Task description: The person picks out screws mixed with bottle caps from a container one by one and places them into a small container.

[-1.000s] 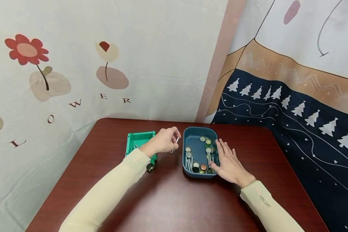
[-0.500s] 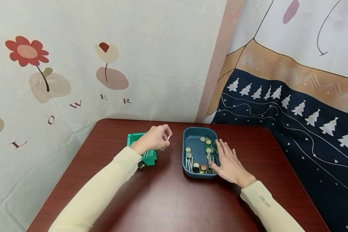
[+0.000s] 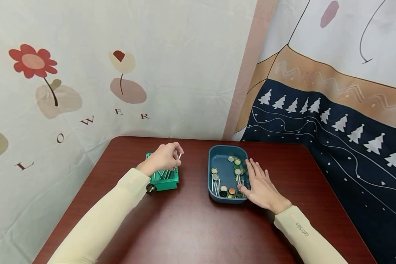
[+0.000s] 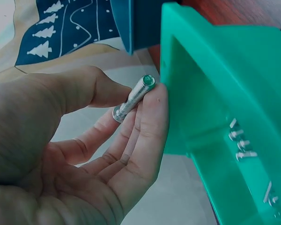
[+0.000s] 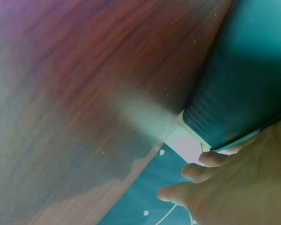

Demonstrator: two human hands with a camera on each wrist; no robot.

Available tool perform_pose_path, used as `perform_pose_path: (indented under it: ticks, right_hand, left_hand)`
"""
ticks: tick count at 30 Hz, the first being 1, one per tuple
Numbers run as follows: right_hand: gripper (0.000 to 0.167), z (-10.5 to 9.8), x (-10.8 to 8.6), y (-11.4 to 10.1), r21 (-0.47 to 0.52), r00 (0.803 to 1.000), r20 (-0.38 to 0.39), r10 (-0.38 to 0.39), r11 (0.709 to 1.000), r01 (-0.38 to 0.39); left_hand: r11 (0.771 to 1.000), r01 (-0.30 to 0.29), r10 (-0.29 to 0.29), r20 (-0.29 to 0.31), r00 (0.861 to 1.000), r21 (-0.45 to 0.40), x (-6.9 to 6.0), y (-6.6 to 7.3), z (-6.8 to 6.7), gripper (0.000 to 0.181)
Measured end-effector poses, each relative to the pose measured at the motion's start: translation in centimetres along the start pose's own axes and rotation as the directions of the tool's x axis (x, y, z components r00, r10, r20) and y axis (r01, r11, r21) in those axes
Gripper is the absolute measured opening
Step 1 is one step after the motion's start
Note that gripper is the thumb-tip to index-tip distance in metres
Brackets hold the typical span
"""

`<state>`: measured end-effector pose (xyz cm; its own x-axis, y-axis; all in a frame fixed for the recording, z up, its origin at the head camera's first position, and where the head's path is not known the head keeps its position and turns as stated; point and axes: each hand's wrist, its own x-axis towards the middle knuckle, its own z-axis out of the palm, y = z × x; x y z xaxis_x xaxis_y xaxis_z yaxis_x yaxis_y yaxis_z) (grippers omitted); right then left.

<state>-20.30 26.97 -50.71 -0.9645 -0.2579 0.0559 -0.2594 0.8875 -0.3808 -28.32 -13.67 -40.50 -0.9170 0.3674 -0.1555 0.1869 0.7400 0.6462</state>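
In the head view my left hand is over the green box, pinching a silver bolt between thumb and fingertips. The left wrist view shows the threads of this bolt and its flat head at the lower end, beside the green box's wall. Several bolts lie inside that box. My right hand rests against the right side of the blue box, fingers straight, thumb over the rim. Inside the blue box are bottle caps and more bolts.
Both boxes stand on a dark red wooden table, with bare tabletop between them. Behind the table's back edge hangs a printed cloth with flowers and letters. A small black device sits under the left wrist.
My left hand has moved left with the bolt, from beside the blue box to over the green box. The right hand stays against the blue box.
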Motion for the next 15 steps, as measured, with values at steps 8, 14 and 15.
perform_pose_path:
  ticks: [8,14,15]
  right_hand:
    - [0.103,0.2,-0.1,0.1,0.005,1.0,-0.005,-0.003,1.0,0.003]
    - [0.103,0.2,-0.1,0.1,0.007,1.0,-0.007,-0.006,1.0,0.006]
    - [0.103,0.2,-0.1,0.1,0.007,1.0,-0.007,-0.007,1.0,0.007]
  left_hand:
    - [0.997,0.021,-0.02,-0.011,1.0,0.068,-0.1,-1.8,-0.8,0.033]
    - [0.995,0.051,-0.051,0.002,0.999,0.084,-0.1,-2.7,-1.1,0.032]
    - [0.994,0.055,-0.056,0.007,0.998,0.09,-0.1,-2.7,-1.2,0.032]
